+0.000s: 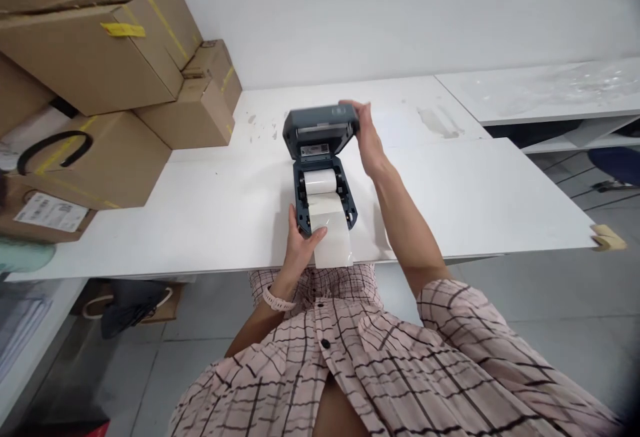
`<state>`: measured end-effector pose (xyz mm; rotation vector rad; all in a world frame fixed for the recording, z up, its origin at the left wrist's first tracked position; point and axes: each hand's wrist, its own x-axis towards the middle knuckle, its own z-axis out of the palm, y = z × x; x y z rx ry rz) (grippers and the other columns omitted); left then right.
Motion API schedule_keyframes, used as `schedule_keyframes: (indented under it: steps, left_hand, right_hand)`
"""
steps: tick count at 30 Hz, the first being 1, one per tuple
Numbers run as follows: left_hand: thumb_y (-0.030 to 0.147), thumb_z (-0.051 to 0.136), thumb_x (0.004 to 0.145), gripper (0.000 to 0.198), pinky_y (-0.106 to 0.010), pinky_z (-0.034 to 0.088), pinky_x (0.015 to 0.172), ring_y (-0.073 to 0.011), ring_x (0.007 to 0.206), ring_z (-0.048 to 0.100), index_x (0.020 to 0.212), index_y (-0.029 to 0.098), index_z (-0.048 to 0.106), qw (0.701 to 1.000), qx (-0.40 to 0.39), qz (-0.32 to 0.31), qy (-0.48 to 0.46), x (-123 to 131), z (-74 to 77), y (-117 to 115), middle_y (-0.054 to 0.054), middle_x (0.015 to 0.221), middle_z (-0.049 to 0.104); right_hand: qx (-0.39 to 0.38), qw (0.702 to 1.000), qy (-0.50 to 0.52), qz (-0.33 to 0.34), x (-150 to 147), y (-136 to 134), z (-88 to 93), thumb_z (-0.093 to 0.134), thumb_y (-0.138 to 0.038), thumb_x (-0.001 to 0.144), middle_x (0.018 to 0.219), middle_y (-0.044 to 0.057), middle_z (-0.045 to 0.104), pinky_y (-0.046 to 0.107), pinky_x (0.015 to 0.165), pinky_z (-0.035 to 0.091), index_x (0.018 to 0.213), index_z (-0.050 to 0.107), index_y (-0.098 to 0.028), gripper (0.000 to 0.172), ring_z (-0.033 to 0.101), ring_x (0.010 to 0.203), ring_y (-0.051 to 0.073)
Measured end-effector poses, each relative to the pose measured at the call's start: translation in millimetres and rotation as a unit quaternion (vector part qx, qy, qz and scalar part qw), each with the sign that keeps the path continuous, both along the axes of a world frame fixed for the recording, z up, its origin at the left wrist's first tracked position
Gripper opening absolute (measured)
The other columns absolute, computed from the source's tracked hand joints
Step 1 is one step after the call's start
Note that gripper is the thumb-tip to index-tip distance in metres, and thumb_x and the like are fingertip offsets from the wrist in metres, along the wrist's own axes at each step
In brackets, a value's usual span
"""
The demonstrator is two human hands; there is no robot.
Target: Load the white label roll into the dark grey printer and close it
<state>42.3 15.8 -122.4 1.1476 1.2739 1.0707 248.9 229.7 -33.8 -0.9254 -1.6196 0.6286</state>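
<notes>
A dark grey label printer (353,198) stands on the white table in front of me, its lid (320,117) raised. Inside sits a white label roll (321,181), and a strip of labels (333,244) runs from it out over the front, hanging toward the table edge. My left hand (300,244) is at the printer's front left corner, with the thumb pressing on the strip and the fingers along the side of the base. At the lid's right edge, my right hand (367,137) grips it, fingers over the top.
Cardboard boxes (125,64) are piled on the left of the table (225,217). A white wall stands behind. Clear plastic film (575,87) lies on the far right table. A dark bag (130,304) is below on the left, and a blue seat (617,164) is at right.
</notes>
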Motion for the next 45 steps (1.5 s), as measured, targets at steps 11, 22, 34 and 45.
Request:
schedule_keyframes:
  steps: [11,22,34,45]
  left_hand:
    - [0.079,0.056,0.087,0.107,-0.046,0.026,0.133,-0.0275,0.166,0.011,0.169,0.036,0.001,0.993,-0.014,0.064,-0.095,-5.8,1.9,15.1,-0.003,0.18,0.007]
    - [0.065,0.067,0.09,0.098,-0.045,0.044,0.124,-0.0336,0.158,0.036,0.168,0.033,0.017,0.997,0.029,0.055,-0.035,2.3,-14.8,23.8,-0.009,0.175,0.03]
    - [0.065,0.075,0.082,0.103,-0.046,0.053,0.111,-0.0362,0.148,0.047,0.164,0.032,0.023,0.998,0.014,0.021,0.055,-14.7,-3.3,10.2,-0.015,0.171,0.031]
    - [0.066,0.072,0.081,0.052,-0.026,0.031,0.049,-0.0083,0.049,0.039,0.067,0.019,0.056,0.957,-0.189,-0.209,-0.069,0.0,11.9,-33.2,0.003,0.057,0.05]
  right_hand:
    - [-0.175,0.975,0.133,-0.037,-9.6,-173.1,-90.9,0.07,-0.065,0.088,0.17,0.001,0.038,0.059,0.132,0.023,0.142,0.056,-0.039,0.061,0.029,0.161,0.03]
    - [-0.271,0.946,0.17,0.054,-0.3,-170.9,-103.9,0.074,-0.069,0.082,0.172,0.008,0.036,0.062,0.126,0.037,0.163,0.031,-0.035,0.097,0.038,0.158,0.033]
    - [-0.245,0.955,0.16,0.041,0.0,-169.4,-107.4,0.072,-0.072,0.082,0.169,0.012,0.042,0.063,0.125,0.039,0.163,0.03,-0.034,0.098,0.044,0.154,0.034]
    - [-0.242,0.957,0.156,0.026,-0.4,-166.8,-115.0,0.073,-0.07,0.081,0.168,0.01,0.043,0.061,0.127,0.034,0.158,0.037,-0.033,0.093,0.04,0.156,0.031]
